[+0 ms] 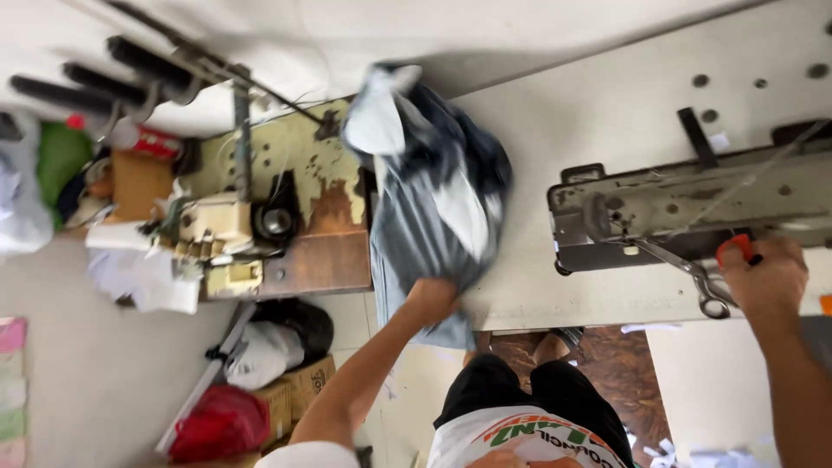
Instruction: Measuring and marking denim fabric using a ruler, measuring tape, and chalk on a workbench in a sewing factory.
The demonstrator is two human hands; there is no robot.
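The bundle of grey-blue fabric (438,195) hung over the near edge of the pale worktop (607,95), left of the sewing machine (693,204), blurred in the view. My left hand (431,299) was clenched on its lower end. It looked soft, limp and light, likely to sag and slide, so I judged a gathered fistful the best hold. My right hand (767,277), in front of the sewing machine, gripped red-handled scissors (702,277).
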